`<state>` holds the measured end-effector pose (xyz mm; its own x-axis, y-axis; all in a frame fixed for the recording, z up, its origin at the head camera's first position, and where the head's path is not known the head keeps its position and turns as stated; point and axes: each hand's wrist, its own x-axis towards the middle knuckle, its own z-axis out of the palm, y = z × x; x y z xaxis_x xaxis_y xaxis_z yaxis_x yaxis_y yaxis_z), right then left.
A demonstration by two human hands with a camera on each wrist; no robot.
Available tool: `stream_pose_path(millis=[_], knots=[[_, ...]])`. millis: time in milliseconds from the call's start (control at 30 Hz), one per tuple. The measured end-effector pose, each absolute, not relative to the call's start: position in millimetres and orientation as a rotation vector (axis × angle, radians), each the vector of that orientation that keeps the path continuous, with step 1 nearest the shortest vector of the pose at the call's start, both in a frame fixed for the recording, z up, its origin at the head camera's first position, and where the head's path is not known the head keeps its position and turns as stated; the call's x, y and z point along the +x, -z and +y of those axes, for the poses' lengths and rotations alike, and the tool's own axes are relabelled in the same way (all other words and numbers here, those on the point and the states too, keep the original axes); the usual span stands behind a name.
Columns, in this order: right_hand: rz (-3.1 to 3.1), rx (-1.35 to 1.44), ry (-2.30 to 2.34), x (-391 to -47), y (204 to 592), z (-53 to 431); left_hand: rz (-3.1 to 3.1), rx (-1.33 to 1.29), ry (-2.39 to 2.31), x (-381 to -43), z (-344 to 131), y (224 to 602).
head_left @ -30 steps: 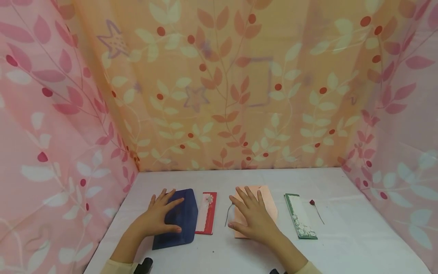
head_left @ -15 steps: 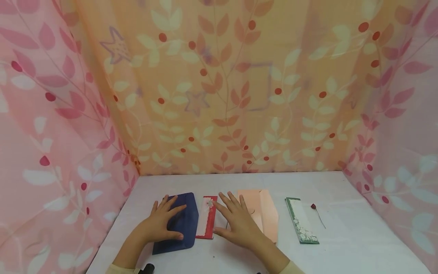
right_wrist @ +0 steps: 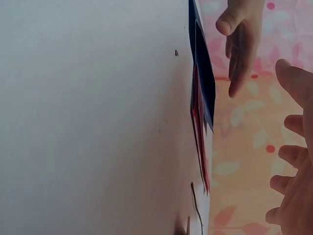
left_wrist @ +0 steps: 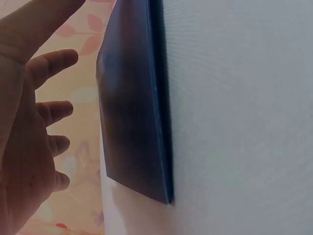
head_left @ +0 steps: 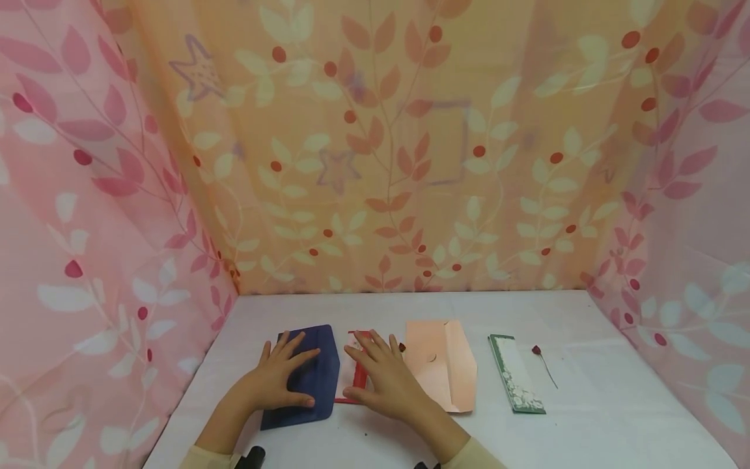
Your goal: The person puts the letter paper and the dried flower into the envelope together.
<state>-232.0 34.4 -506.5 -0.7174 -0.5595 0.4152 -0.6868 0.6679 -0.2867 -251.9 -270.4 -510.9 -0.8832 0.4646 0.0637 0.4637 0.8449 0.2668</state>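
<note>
In the head view my left hand (head_left: 271, 383) is spread, palm down, over a navy envelope (head_left: 325, 374). The left wrist view shows a gap between that hand's fingers and the envelope (left_wrist: 131, 117). My right hand (head_left: 388, 384), fingers apart, overlaps a red-edged card (head_left: 360, 376) with a pale panel, hiding part of it. In the right wrist view this hand (right_wrist: 299, 166) stands off from the card (right_wrist: 198, 132). A small dark red flower head (head_left: 402, 348) shows just beyond the right hand; its stem is mostly hidden from the head view. Neither hand holds anything.
Right of my right hand lies a peach envelope (head_left: 432, 366) with its flap to the right. Farther right are a green-edged floral card (head_left: 518, 384) and a dried rose (head_left: 536, 350) on a thin stem. Patterned curtains (head_left: 387, 163) enclose the white table (head_left: 609, 404).
My right hand has moved left from over the peach envelope to over the red-edged card, uncovering the envelope. The left hand stays over the navy envelope.
</note>
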Motion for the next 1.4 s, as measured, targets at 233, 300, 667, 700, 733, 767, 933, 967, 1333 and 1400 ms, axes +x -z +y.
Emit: stream_pose_path(millis=[233,300,667,700,733,767,933,967,1333,1400], knots=[[-2.596,0.995,-0.628,-233.7,511.7,21.7,3.008,0.771,-0.408,-254.9,-271.6,514.2],[-2.608,1.001,-0.641,-234.5,513.3,18.5,3.005,0.769,-0.407,-254.7,-272.3,514.8],[-2.688,1.019,-0.736,-240.9,523.1,3.6,2.963,0.749,-0.439,-252.7,-271.6,514.6],[-2.693,1.020,-0.742,-241.7,524.1,2.3,2.961,0.750,-0.440,-252.8,-271.6,514.8],[-2.698,1.020,-0.741,-242.5,525.2,0.9,2.960,0.753,-0.443,-252.9,-271.8,514.8],[-2.704,1.021,-0.742,-243.2,526.1,-0.5,2.960,0.757,-0.448,-252.8,-272.2,514.8],[-2.753,1.015,-0.717,-245.8,531.0,-7.4,2.956,0.765,-0.457,-251.0,-274.4,512.7],[-2.763,1.009,-0.711,-245.8,531.3,-8.5,2.956,0.766,-0.457,-250.9,-275.0,512.7],[-2.856,0.970,-0.648,-245.6,534.8,-15.5,2.919,0.765,-0.489,-250.6,-273.6,511.4],[-2.862,0.973,-0.639,-246.0,534.6,-16.6,2.914,0.760,-0.497,-250.6,-273.3,511.4]])
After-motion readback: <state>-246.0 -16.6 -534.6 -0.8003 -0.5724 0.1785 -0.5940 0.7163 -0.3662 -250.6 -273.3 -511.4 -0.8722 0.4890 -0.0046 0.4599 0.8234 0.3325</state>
